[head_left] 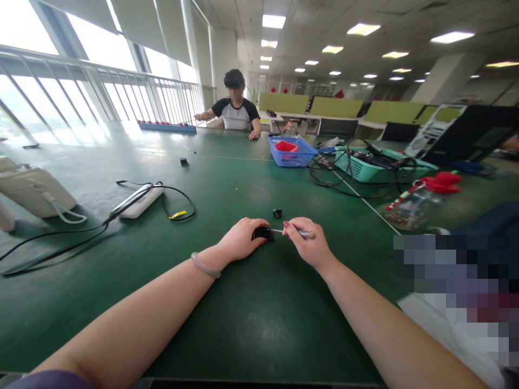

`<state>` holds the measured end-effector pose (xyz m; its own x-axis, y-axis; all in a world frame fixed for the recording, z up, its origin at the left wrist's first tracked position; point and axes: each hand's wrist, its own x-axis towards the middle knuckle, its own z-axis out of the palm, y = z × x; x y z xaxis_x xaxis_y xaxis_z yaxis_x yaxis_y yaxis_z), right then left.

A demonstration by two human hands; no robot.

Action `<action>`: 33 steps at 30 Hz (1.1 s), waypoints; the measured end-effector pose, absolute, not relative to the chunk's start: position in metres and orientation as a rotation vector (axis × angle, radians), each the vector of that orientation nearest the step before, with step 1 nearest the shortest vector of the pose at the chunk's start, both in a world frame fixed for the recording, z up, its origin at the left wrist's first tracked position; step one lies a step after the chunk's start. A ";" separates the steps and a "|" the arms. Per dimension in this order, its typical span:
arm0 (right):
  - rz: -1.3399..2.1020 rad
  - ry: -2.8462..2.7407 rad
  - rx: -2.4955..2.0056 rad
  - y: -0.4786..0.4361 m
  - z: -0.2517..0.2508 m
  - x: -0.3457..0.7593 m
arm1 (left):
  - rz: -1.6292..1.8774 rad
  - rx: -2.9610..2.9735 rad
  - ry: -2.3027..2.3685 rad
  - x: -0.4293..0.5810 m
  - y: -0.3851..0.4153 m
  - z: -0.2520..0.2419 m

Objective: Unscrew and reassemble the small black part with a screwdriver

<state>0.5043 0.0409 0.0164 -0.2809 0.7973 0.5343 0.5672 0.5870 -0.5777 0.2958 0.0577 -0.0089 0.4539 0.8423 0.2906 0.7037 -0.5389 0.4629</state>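
Note:
My left hand [242, 237] rests on the green table [259, 324], its thumb and fingers closed around a small black block-like part [263, 234]. In my right hand [310, 243] is a screwdriver [307, 234] with a thin metal shaft, held almost level. Its tip points left and meets the black part, though the exact contact is too small to make out. Just beyond both hands lies another small black piece [277, 213], touched by neither. A pale bangle [205, 266] circles my left wrist.
Left are a white power bank-like box [141, 201], a black strap [93, 229] and a beige bag [36, 186]. A blue basket [292, 155], a teal basket [365, 168] with cables and a red-topped bottle [421, 202] stand right. Another person [235, 111] sits across the table.

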 end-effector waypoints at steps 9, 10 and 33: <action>0.554 -1.618 -1.086 0.053 0.006 0.513 | 0.910 2.385 1.594 0.296 0.057 -0.008; 0.566 -1.606 -1.117 0.057 0.003 0.515 | 0.850 2.370 1.673 0.296 0.057 -0.009; 0.678 -1.707 -1.233 0.072 -0.007 0.526 | 0.636 2.404 1.690 0.300 0.057 -0.016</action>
<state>0.5260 0.0724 -0.0068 -0.1017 0.9331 0.3450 0.4420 0.3530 -0.8246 0.2999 0.0567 -0.0158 0.2815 0.9233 0.2612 0.8664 -0.3616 0.3445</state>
